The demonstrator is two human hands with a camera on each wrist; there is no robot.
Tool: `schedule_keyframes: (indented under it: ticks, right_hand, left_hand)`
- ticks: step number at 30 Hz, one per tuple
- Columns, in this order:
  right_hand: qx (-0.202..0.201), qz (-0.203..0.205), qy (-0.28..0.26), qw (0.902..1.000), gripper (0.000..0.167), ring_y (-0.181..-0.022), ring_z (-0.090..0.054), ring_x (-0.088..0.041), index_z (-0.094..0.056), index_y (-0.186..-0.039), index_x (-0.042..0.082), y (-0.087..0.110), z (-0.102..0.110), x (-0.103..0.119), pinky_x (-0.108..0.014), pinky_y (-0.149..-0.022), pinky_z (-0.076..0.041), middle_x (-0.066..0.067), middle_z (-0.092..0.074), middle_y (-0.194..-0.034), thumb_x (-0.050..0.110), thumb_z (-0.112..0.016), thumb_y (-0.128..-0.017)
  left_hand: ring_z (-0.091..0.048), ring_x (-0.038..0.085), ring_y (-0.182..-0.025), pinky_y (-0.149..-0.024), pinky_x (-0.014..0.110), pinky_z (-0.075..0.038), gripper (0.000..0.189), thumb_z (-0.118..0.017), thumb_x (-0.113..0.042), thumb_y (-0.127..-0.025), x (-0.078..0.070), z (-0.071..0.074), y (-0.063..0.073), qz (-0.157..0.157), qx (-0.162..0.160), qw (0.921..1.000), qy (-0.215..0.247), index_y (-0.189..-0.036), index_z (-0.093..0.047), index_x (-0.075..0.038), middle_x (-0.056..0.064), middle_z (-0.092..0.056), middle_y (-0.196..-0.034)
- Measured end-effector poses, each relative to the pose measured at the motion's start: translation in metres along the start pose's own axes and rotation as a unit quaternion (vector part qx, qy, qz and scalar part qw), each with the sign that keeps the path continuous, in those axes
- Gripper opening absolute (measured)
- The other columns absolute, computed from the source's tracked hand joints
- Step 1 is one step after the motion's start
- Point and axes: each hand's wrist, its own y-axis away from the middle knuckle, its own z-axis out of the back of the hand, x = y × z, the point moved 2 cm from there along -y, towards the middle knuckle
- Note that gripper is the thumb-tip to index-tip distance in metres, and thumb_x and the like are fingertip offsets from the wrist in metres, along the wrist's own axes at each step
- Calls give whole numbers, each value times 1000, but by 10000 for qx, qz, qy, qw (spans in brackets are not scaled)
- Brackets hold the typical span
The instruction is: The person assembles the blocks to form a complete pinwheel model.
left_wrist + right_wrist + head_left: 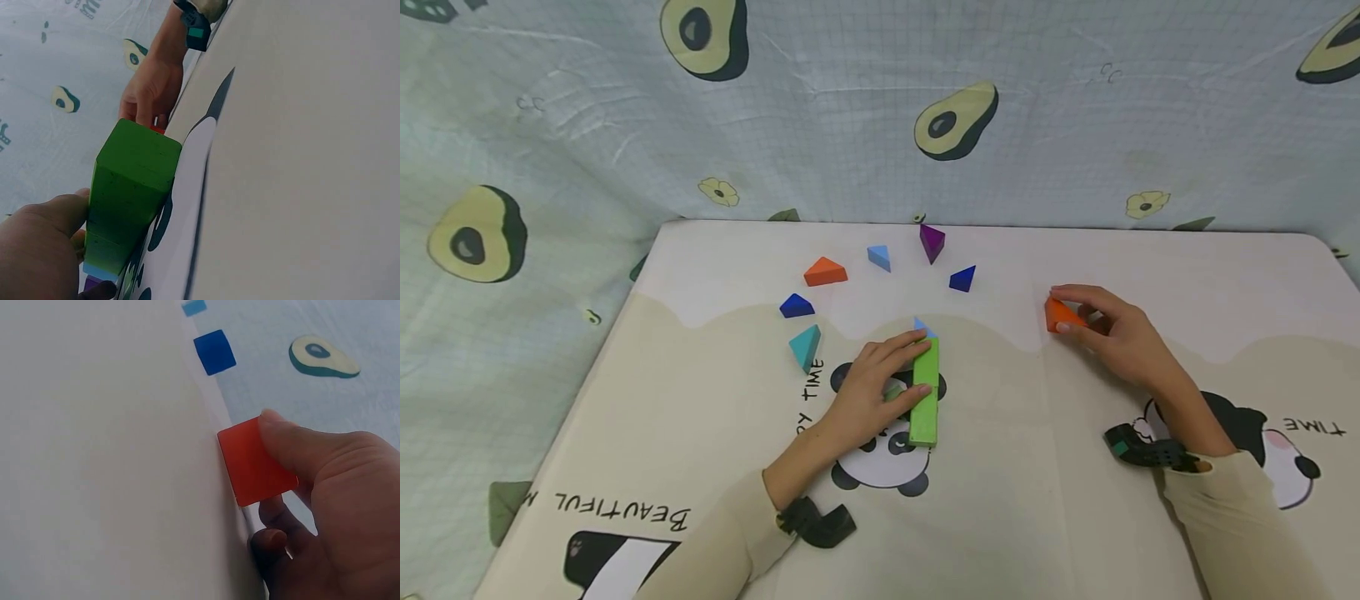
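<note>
A long green block [925,408] lies on the table over a printed panda. My left hand [876,387] rests on it with thumb and fingers extended; in the left wrist view the thumb touches one long face. At its far end, by those fingertips, a light-blue triangular block [922,325] is partly hidden. Over on the right, my right hand [1108,325] pinches an orange triangular block [1060,315] between thumb and fingers. The right wrist view shows one flat rectangular face of this orange block [253,465], low by the table surface.
Several loose triangular blocks form an arc behind the left hand: teal [806,347], dark blue [796,306], orange [825,272], light blue [880,257], purple [932,242] and another dark blue [962,278]. Avocado-printed fabric [835,125] borders the table's far edge.
</note>
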Motion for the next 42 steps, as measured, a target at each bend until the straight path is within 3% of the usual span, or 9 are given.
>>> schedule_keyframes:
  ticks: [11,28,42]
  right_hand:
    - [177,471,145,9986,47,-91,-51,-6,-59,-132,16,-1,2,0,-14,-71,-39,-2,-54,-132,2,-68,-87]
    - [299,1048,114,9940,49,-93,-48,-7,-61,-128,12,-10,1,8,-17,-67,-37,-4,-54,-133,-6,-69,-83]
    - [704,1109,-60,9913,45,-99,-48,-8,-61,-128,10,-33,-14,28,-19,-67,-38,-5,-54,-133,-5,-66,-86]
  left_hand:
    - [-44,19,-115,-94,39,-37,53,-65,-27,-92,0,-1,0,43,55,10000,-17,-140,-50,-11,0,-39,-148]
    - [-43,19,-118,-96,39,-36,53,-64,-28,-92,0,0,-2,20,51,10000,-35,-139,-50,-10,1,-39,-148]
    - [-43,18,-117,-95,39,-37,53,-64,-28,-92,-1,1,0,61,86,9999,34,-140,-50,-10,0,-39,-149]
